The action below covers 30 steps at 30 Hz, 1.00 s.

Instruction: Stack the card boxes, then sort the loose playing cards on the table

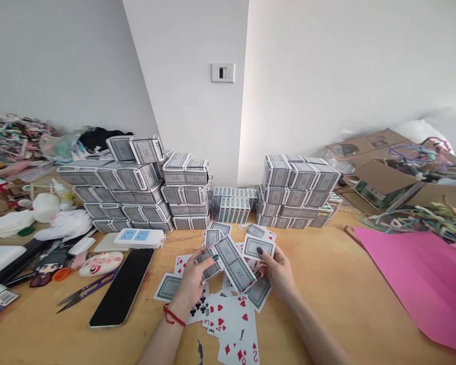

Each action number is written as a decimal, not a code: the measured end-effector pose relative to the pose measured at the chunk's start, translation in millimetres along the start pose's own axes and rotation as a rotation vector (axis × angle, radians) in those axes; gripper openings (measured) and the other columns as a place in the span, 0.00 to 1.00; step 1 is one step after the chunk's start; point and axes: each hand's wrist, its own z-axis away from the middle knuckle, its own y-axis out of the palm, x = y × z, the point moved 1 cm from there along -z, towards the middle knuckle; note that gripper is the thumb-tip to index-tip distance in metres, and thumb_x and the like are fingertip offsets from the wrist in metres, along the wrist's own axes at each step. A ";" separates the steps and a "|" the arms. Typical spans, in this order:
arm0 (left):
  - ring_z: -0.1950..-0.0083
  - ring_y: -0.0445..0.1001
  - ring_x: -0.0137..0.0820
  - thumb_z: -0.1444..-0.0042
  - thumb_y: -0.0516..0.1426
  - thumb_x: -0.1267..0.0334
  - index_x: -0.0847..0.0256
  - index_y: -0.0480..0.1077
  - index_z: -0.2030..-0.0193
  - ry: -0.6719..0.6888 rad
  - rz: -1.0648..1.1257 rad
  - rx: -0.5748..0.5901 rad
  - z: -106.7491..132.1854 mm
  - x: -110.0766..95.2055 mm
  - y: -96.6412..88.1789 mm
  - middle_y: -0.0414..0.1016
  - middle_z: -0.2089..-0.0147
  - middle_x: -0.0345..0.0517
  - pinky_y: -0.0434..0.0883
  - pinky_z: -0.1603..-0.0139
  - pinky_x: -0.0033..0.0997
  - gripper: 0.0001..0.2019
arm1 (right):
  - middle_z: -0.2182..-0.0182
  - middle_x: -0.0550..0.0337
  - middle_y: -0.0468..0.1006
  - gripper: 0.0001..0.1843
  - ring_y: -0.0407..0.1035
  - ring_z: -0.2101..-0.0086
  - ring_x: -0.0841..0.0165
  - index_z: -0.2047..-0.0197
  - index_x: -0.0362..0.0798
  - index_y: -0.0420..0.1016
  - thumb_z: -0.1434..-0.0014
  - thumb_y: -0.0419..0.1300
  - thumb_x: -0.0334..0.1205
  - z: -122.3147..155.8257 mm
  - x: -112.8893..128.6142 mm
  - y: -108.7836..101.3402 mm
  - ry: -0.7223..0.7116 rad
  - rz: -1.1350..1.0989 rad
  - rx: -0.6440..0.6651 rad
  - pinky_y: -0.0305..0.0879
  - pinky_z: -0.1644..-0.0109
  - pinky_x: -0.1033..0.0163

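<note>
Left hand (193, 276) was closed on a card piece (236, 264), patterned backs up, thumb pressed across it. Right hand (280, 274) had a card (257, 248) pinched under the thumb, just beside that piece. Both sat over the middle of the table (307, 334), near its front. Couldn't tell if the cards in the left hand were joined or only held together.

Progress, my read: plenty built, this piece not finished. Card-covered blocks were already stacked at the back: left stack (117, 195), middle stack (185, 195), right stack (298, 195). Loose cards (230, 317) lay scattered under and around both hands, some face up, some face down, so material was left to use. Exact count not readable, overlaps hid too much.

Behind the loose cards, between the stacks: a row of small boxes (234, 209). Left side was crowded: phone (122, 289), snips (87, 290) lying partly behind it, power strip (139, 238) right up by the left stack. Right side: pink sheet (414, 284), cardboard box (387, 185) further back. Main obstruction looked like the loose cards themselves, directly below the hands.
</note>
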 end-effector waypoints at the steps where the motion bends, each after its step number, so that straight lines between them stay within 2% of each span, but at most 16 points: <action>1: 0.69 0.76 0.34 0.65 0.62 0.69 0.59 0.69 0.60 -0.002 -0.023 0.012 0.5 -0.6 0.2 0.78 0.66 0.43 0.70 0.70 0.30 0.20 | 0.86 0.68 0.68 0.18 0.61 0.86 0.73 0.69 0.49 0.64 0.56 0.64 0.51 -1.5 -1.0 -2.2 -0.011 0.010 -0.012 0.54 0.84 0.69; 2: 0.69 0.76 0.35 0.65 0.62 0.69 0.59 0.69 0.61 -0.005 -0.046 0.024 1.1 -1.1 0.5 0.78 0.66 0.44 0.70 0.70 0.30 0.19 | 0.87 0.69 0.66 0.17 0.59 0.87 0.74 0.68 0.49 0.65 0.56 0.63 0.51 -2.7 -1.7 -3.8 -0.015 0.010 -0.013 0.53 0.85 0.70; 4: 0.69 0.76 0.36 0.64 0.62 0.68 0.60 0.69 0.61 -0.015 -0.089 0.039 2.8 -2.4 1.2 0.77 0.68 0.44 0.69 0.70 0.30 0.18 | 0.86 0.68 0.68 0.16 0.62 0.85 0.73 0.68 0.48 0.67 0.55 0.62 0.51 -3.6 -1.5 -4.0 0.000 -0.016 0.039 0.58 0.82 0.68; 6: 0.69 0.76 0.35 0.63 0.61 0.67 0.59 0.69 0.61 -0.018 -0.125 0.039 4.6 -3.9 2.1 0.77 0.69 0.44 0.69 0.70 0.30 0.17 | 0.78 0.60 0.75 0.16 0.70 0.76 0.67 0.67 0.47 0.69 0.56 0.63 0.49 -2.3 0.5 -0.8 0.009 -0.061 0.111 0.66 0.71 0.62; 8: 0.69 0.75 0.35 0.63 0.61 0.67 0.59 0.69 0.62 -0.019 -0.151 0.030 6.1 -5.3 3.1 0.77 0.70 0.44 0.68 0.70 0.30 0.17 | 0.67 0.53 0.77 0.16 0.71 0.64 0.61 0.68 0.46 0.70 0.56 0.63 0.48 -0.5 2.8 2.9 0.000 -0.100 0.151 0.66 0.59 0.56; 9: 0.70 0.75 0.35 0.63 0.61 0.67 0.59 0.69 0.62 -0.018 -0.159 0.026 6.5 -5.7 3.4 0.77 0.70 0.44 0.68 0.70 0.30 0.16 | 0.64 0.52 0.76 0.15 0.70 0.61 0.59 0.69 0.46 0.71 0.55 0.63 0.49 0.1 3.4 4.0 -0.007 -0.104 0.155 0.65 0.56 0.54; 12: 0.69 0.75 0.34 0.63 0.61 0.68 0.59 0.70 0.63 -0.013 -0.167 0.015 6.1 -6.0 3.2 0.76 0.69 0.44 0.68 0.70 0.30 0.16 | 0.57 0.50 0.74 0.16 0.69 0.59 0.58 0.70 0.45 0.71 0.55 0.63 0.49 -1.2 1.0 2.0 -0.023 -0.046 0.103 0.66 0.57 0.54; 14: 0.69 0.74 0.33 0.63 0.61 0.68 0.59 0.70 0.63 -0.005 -0.173 0.022 4.8 -5.2 2.3 0.76 0.68 0.44 0.68 0.70 0.29 0.16 | 0.51 0.51 0.69 0.21 0.69 0.59 0.59 0.61 0.48 0.70 0.59 0.66 0.46 -3.7 -2.6 -2.5 -0.051 0.007 0.045 0.68 0.60 0.56; 16: 0.69 0.74 0.34 0.64 0.62 0.67 0.59 0.70 0.65 0.013 -0.193 0.024 3.4 -4.5 1.3 0.76 0.68 0.45 0.68 0.70 0.30 0.15 | 0.46 0.52 0.64 0.32 0.69 0.58 0.59 0.52 0.52 0.64 0.61 0.67 0.43 -6.4 -6.2 -7.0 -0.077 0.033 0.007 0.69 0.63 0.58; 18: 0.69 0.74 0.35 0.65 0.62 0.67 0.60 0.70 0.66 0.035 -0.217 0.017 2.5 -4.2 0.8 0.76 0.68 0.45 0.68 0.70 0.30 0.14 | 0.49 0.51 0.68 0.36 0.70 0.61 0.61 0.48 0.52 0.61 0.62 0.67 0.42 -8.4 -9.4 -10.5 -0.056 0.040 -0.001 0.69 0.64 0.58; 20: 0.69 0.74 0.34 0.65 0.62 0.67 0.60 0.70 0.67 0.051 -0.233 0.009 2.0 -4.5 0.8 0.76 0.69 0.45 0.68 0.70 0.30 0.14 | 0.58 0.53 0.74 0.33 0.72 0.65 0.62 0.51 0.49 0.63 0.61 0.67 0.43 -9.6 -11.5 -12.6 -0.004 0.033 -0.003 0.69 0.64 0.58; 22: 0.69 0.74 0.34 0.65 0.62 0.67 0.60 0.70 0.67 0.052 -0.241 0.010 1.7 -4.6 0.9 0.76 0.69 0.45 0.68 0.69 0.30 0.14 | 0.65 0.56 0.77 0.30 0.72 0.68 0.63 0.54 0.48 0.64 0.61 0.67 0.43 -9.7 -11.9 -12.9 0.027 0.014 -0.006 0.69 0.65 0.59; 27: 0.68 0.74 0.36 0.66 0.63 0.66 0.60 0.70 0.66 0.068 -0.254 0.022 -0.7 -2.1 -1.5 0.76 0.67 0.47 0.68 0.69 0.30 0.15 | 0.68 0.58 0.77 0.25 0.72 0.70 0.65 0.58 0.47 0.67 0.60 0.66 0.44 -5.8 -8.0 -7.5 0.031 0.051 0.055 0.69 0.66 0.60; 30: 0.67 0.74 0.35 0.65 0.63 0.66 0.60 0.70 0.65 0.087 -0.272 0.045 -2.1 0.0 -3.5 0.75 0.66 0.47 0.67 0.68 0.30 0.16 | 0.71 0.60 0.75 0.24 0.70 0.75 0.68 0.57 0.47 0.66 0.58 0.64 0.46 -3.9 -6.7 -5.9 0.032 0.126 0.109 0.69 0.72 0.62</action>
